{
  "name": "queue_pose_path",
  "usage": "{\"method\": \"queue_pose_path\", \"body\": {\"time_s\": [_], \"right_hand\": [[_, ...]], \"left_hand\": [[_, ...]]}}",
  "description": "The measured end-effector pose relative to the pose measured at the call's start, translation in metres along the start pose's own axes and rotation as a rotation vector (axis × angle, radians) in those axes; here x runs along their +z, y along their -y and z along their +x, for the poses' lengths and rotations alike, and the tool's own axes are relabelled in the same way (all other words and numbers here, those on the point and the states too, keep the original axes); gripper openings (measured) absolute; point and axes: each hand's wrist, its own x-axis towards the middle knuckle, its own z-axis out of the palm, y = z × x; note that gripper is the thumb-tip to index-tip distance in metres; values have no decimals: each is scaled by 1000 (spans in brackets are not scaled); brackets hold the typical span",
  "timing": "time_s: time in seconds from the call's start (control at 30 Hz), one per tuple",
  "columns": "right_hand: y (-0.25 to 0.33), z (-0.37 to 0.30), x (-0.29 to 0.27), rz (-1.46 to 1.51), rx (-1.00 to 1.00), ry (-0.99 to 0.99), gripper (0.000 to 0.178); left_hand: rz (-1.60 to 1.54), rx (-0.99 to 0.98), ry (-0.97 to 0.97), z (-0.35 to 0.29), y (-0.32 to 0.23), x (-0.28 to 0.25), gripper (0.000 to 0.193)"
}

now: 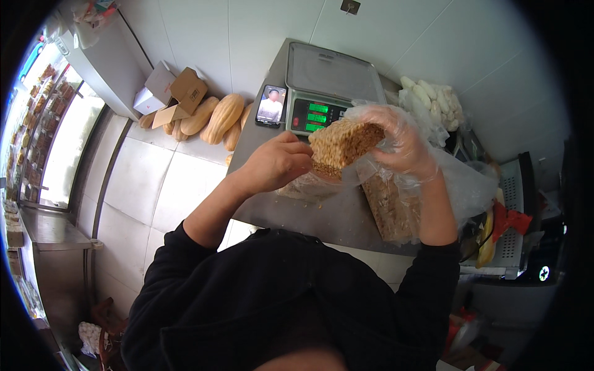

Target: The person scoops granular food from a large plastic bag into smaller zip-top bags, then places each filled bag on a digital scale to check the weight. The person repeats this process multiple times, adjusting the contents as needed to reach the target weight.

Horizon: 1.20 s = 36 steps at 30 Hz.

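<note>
My right hand (402, 139), covered in clear plastic film, grips a thick block of nut brittle (346, 142) and holds it tilted above the counter. At the block's left end is my left hand (278, 162), its fingers curled and closed. They appear to pinch the edge of a clear plastic bag (309, 187) that lies just below; the fingertips are partly hidden. More brittle shows in the mouth of that bag. Beside my right forearm, another slab of brittle (390, 204) rests on the counter under clear plastic.
A scale (334, 71) with lit green displays stands at the back of the grey counter (257, 207). Left of it leans a phone (271, 106). Pumpkins (224, 117) and an open cardboard box (187, 91) sit on the floor. Bagged pale vegetables (433, 102) are at right.
</note>
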Motion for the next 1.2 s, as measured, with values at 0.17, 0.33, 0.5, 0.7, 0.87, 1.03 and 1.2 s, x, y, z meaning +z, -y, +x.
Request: {"method": "queue_pose_path", "body": {"time_s": [0.17, 0.33, 0.5, 0.7, 0.87, 1.03, 1.2], "right_hand": [[8, 14, 16, -18, -175, -23, 54], [21, 14, 21, -391, -143, -150, 57], [16, -4, 36, -64, 61, -155, 56], [3, -18, 39, 552, 61, -145, 38], [14, -23, 46, 593, 293, -259, 53], [20, -21, 41, 745, 460, -303, 83], [16, -21, 40, 698, 365, -389, 87]], "left_hand": [[38, 92, 17, 7, 2, 12, 29], [203, 116, 48, 9, -4, 12, 14], [394, 120, 46, 12, -14, 10, 14], [499, 129, 129, 17, -22, 6, 14], [445, 51, 213, 19, -23, 7, 21], [284, 44, 86, 13, -18, 5, 17], [228, 19, 18, 9, -15, 4, 16]]}}
